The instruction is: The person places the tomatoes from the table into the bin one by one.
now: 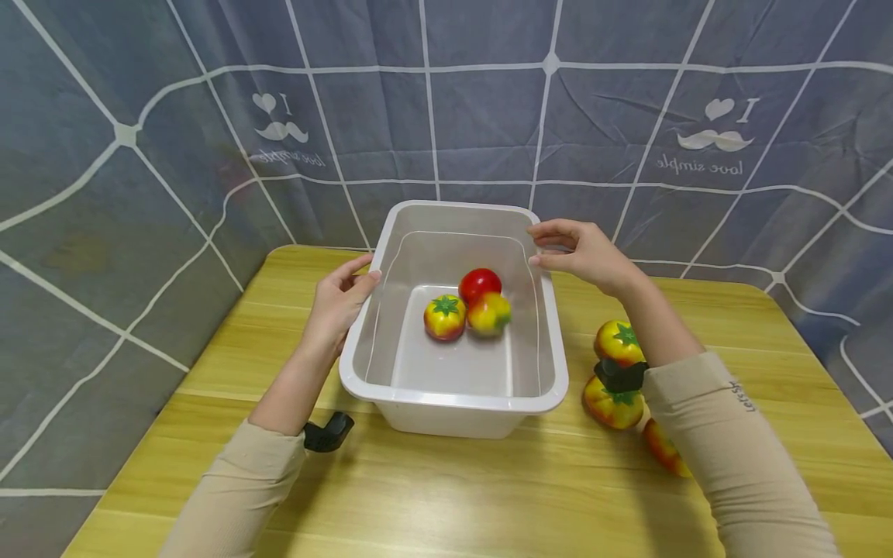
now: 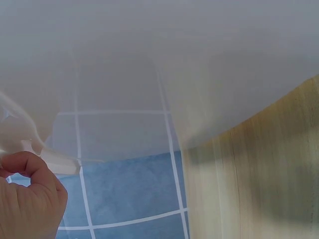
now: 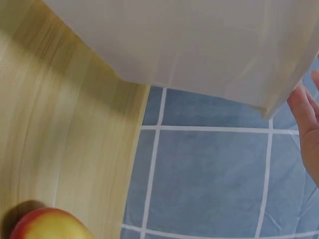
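Between both hands is a light grey plastic basin [image 1: 455,403], seen from above in the head view. The left hand [image 1: 338,298] grips its left rim, thumb on top and fingers curled at the outside. At the far right rim, the right hand [image 1: 582,252] holds the edge with thumb and fingertips. Inside the basin lie a red round fruit [image 1: 478,284], a yellow-red fruit with a green star-shaped top [image 1: 444,318], and a similar yellow-red fruit [image 1: 490,314], which is motion-blurred. In the wrist views, the basin's outer wall [image 2: 114,64] [image 3: 189,45] fills the upper part.
Right of the basin, several yellow-red fruits [image 1: 612,404] lie on the wooden table [image 1: 432,496], partly hidden by the right forearm. A blue-grey curtain [image 1: 481,139] with white lines hangs behind the table. Black wrist devices [image 1: 328,432] sit at both cuffs.
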Motion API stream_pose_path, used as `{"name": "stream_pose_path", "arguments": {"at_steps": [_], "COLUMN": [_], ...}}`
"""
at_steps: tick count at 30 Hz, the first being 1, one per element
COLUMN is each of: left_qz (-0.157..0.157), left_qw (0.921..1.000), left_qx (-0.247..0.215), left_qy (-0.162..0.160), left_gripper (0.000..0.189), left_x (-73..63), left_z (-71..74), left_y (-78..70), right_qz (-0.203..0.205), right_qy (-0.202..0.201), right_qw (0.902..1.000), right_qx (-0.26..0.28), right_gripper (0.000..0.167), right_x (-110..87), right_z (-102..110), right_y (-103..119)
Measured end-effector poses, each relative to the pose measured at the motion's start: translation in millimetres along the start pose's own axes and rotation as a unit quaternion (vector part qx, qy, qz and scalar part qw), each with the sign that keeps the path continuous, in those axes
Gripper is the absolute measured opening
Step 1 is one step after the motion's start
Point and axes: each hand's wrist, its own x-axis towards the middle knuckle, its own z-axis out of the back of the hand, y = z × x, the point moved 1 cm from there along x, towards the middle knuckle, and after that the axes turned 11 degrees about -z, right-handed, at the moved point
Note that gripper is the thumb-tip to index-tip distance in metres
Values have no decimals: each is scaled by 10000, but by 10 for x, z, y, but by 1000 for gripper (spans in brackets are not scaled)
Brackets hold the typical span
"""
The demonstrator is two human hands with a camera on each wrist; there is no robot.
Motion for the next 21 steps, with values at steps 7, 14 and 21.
{"name": "stream_pose_path", "arguments": {"at_steps": [7, 14, 21], "left_qz": [11, 29, -69], "left_qw": [10000, 10000, 10000], "left_qx": [-8, -93, -2], "left_qy": [20, -1, -59], "left_gripper": [45, 45, 45], "left_x": [-8, -4, -2], "left_z": [-10, -45, -16], "left_y": [-3, 31, 9], "right_qz": [6, -2, -177], "right_qy": [73, 21, -240], "right_qw": [10000, 10000, 9995], "right_qx": [16, 67, -41], "right_gripper": [51, 53, 53], "right_x": [-12, -112, -296], "right_z": [6, 102, 306], "right_y": [-22, -71, -108]}}
